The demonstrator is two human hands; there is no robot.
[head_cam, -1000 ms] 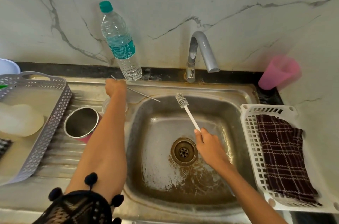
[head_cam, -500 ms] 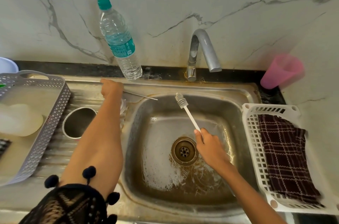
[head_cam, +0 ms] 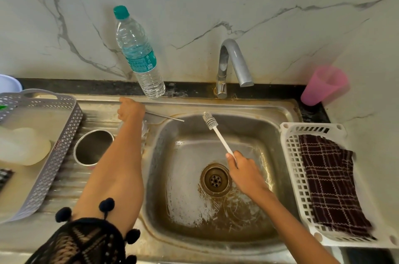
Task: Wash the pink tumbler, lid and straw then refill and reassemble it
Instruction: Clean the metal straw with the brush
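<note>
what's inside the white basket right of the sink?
A dark checked cloth lies in the white basket, covering most of its floor. Whatever is under the cloth cannot be seen.

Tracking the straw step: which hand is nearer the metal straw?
Left. The left hand holds the metal straw at its end; the right hand holds the brush over the sink, apart from it.
</note>
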